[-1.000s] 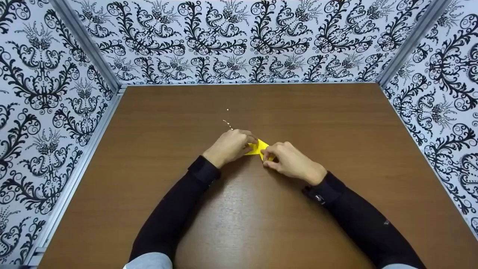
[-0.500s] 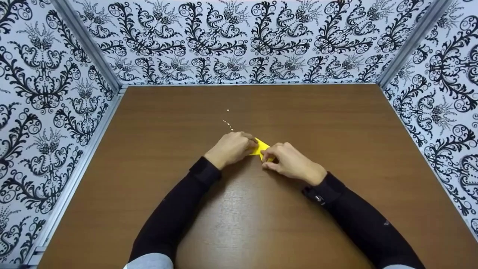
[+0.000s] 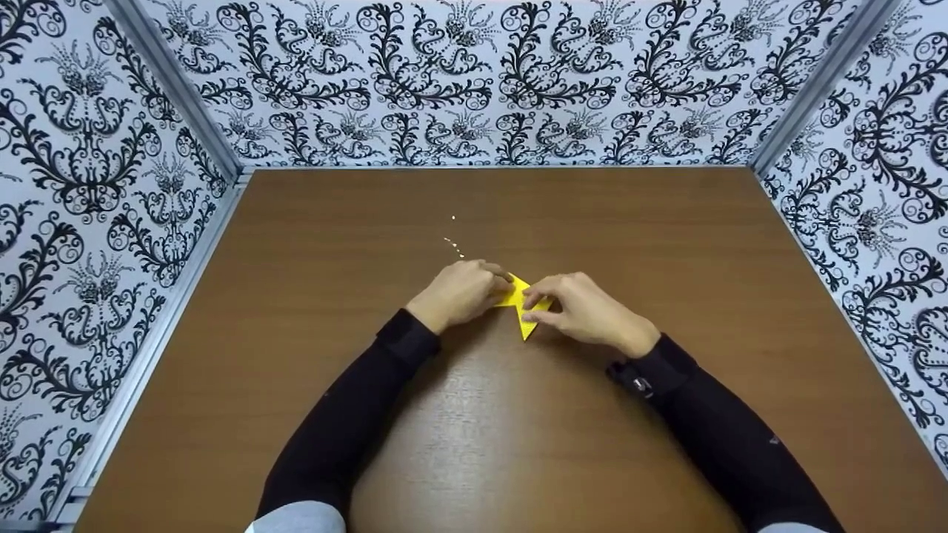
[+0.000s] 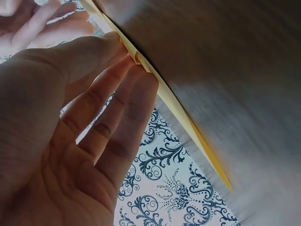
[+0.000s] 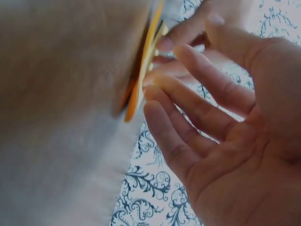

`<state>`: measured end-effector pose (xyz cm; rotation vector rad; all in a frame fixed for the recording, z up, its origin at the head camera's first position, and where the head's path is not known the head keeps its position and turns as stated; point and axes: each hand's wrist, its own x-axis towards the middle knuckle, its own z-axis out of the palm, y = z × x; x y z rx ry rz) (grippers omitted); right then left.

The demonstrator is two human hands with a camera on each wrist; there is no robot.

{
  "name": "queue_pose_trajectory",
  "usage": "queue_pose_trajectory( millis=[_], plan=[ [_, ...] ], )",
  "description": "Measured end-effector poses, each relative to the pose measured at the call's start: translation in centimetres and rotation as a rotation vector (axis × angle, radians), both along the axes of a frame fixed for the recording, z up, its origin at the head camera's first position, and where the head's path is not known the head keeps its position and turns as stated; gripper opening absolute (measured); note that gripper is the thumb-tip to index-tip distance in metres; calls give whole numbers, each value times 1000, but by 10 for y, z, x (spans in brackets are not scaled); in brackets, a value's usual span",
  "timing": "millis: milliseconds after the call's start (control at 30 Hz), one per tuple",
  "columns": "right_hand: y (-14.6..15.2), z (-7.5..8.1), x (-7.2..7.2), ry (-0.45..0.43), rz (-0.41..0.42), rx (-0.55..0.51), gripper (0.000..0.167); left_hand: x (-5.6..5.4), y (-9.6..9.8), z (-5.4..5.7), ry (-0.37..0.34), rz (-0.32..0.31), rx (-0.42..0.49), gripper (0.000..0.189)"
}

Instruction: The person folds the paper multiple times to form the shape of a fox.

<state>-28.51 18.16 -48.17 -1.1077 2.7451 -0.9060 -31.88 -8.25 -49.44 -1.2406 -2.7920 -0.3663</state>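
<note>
A piece of folded yellow paper [image 3: 526,320] with pointed corners lies on the table, its left part hidden by my left hand. Seen edge-on in the left wrist view, the same paper [image 4: 192,128] is thin and almost flat. My left hand [image 3: 461,295] rests its thumb and fingertips on the paper's left side, fingers fairly straight. Over the right side hovers my right hand [image 3: 589,309], thumb and fingers apart, fingertips close above the sheet. In the right wrist view its fingers [image 5: 170,136] are loosely extended next to the paper's edge [image 5: 146,61], with nothing pinched.
Small whitish specks [image 3: 455,246] lie in a line on the brown wooden table [image 3: 333,215], just beyond my left hand. Patterned black-and-white panels [image 3: 459,81] with metal rails [image 3: 178,89] enclose the back and both sides.
My right hand has loosened and shifted slightly up and right, uncovering a point of the yellow paper towards me. The left hand stays nearly still on the paper.
</note>
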Motion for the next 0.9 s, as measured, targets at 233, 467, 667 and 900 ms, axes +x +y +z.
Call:
queue_pose_trajectory(
  millis=[233, 467, 667, 900],
  plan=[
    [6, 11, -24, -51, -176, -36, 14, -2, -3, 0, 4, -19, 11, 14],
    [-2, 9, -53, -147, -263, 41, 8, -2, -3, -2, 21, -44, 19, 12],
    [-11, 2, -69, -185, -216, 96, 8, -1, -1, -3, 8, -38, 17, 13],
    [-20, 1, -75, -223, -226, 129, 6, 0, -1, -1, 14, -42, 26, 12]
  ],
)
